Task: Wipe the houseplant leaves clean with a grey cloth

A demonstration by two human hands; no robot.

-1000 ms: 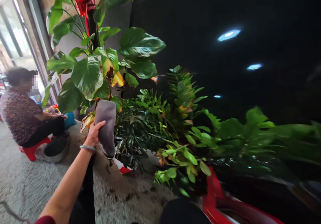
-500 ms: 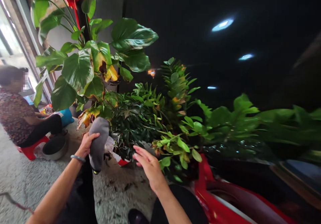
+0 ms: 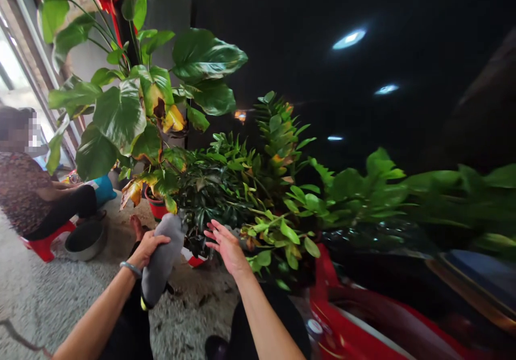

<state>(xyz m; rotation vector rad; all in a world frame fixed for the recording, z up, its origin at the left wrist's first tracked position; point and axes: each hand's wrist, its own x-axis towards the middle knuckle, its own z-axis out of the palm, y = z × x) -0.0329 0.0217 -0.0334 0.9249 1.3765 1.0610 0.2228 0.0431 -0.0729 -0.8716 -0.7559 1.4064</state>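
Note:
My left hand [image 3: 150,247] is closed round the side of a grey sock [image 3: 163,260], thumb lying over it. The sock hangs tilted, its rounded end up and a dark edge with a yellow-green band at the lower end. To its right, my right hand [image 3: 226,248] is held in the air with fingers spread and nothing in them, apart from the sock. Just behind my left hand shows a bare foot [image 3: 137,225] below a dark trouser leg. A dark shoe [image 3: 215,346] is at the bottom of the view.
Potted plants [image 3: 221,182] line the dark glossy wall ahead, one in a red pot [image 3: 156,207]. A red bag [image 3: 322,306] stands at right. On the left a person [image 3: 32,182] sits on a red stool [image 3: 44,244] beside a grey basin [image 3: 85,239].
The sock and my left hand have moved lower and slightly right, uncovering the red pot and bare foot. My right hand has shifted a little up and left, its fingers spreading.

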